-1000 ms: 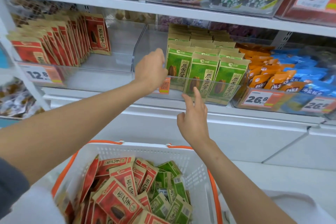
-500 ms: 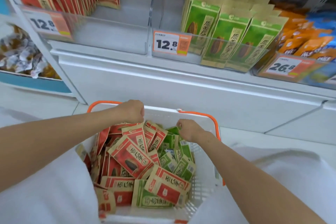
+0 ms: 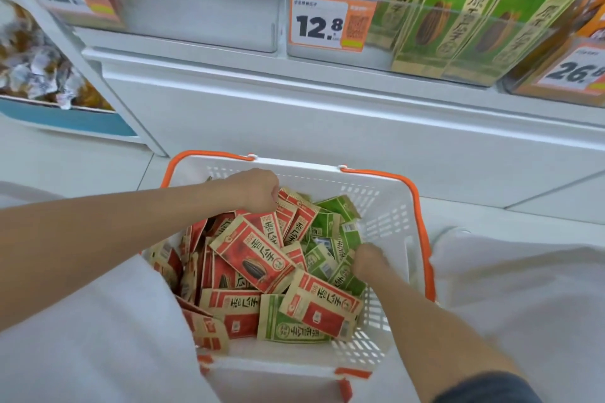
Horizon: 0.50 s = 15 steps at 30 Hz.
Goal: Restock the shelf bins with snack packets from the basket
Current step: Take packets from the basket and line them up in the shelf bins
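Red packets point(image 3: 258, 252) and green packets point(image 3: 330, 239) heaped mixed in basket point(image 3: 386, 216), lower centre of frame.
Left hand point(image 3: 257, 188) at upper edge of heap, fingers curled round red packet tops.
Right hand point(image 3: 370, 260) at right of heap, fingertips buried among green packets; grip cannot be told.
Risks judged:
- colours mixed in one grab, wrong bin filled
- loose bundle fanned and dropped on lift
- basket tipped by uneven pull
- green bin point(image 3: 384, 52), upper right, looks packed in front, so jamming likely
- more room seen in clear bin point(image 3: 203, 10), upper centre
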Tool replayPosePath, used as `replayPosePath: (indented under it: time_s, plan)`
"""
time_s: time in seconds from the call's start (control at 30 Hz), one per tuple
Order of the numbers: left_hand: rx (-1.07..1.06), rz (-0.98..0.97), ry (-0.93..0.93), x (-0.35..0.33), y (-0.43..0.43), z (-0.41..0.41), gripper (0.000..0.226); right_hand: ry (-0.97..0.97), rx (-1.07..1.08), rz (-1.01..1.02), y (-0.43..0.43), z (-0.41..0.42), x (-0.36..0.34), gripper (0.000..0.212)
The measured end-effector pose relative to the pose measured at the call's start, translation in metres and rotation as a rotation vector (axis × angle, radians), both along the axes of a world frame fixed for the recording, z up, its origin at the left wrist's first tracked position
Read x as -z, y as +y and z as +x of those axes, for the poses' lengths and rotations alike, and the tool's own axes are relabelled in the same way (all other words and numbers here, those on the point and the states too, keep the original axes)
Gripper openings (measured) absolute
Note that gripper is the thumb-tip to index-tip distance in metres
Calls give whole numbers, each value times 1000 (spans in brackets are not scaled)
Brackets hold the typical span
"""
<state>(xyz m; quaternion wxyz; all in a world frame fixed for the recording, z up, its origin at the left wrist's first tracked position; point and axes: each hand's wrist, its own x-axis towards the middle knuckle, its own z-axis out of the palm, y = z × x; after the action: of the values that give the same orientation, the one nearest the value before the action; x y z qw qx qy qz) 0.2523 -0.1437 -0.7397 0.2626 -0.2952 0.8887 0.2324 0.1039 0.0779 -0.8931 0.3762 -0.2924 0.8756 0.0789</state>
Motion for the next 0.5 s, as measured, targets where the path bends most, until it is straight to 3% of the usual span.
replayPosePath:
  time_s: [0.1,0.23,0.3,0.37,0.43,0.5]
  plan:
    - [15,24,1,-4,5,-3,9,-61,-33,-11,-14,-10,-16,11]
    - [-20,57,70,-12,7,-5,14,-55,-279,-56,-51,-21,-72,8]
    - [-48,99,126,-16,9,-7,35,24,-395,-76,-71,-26,-114,24]
    - [-54,163,199,-21,14,-10,58,105,-439,-121,-86,-28,-161,26]
    - [-12,223,273,-30,20,-14,81,105,-307,-238,-91,-32,-199,25]
    - [44,308,338,-39,29,-18,101,-64,44,-470,-87,-38,-226,11]
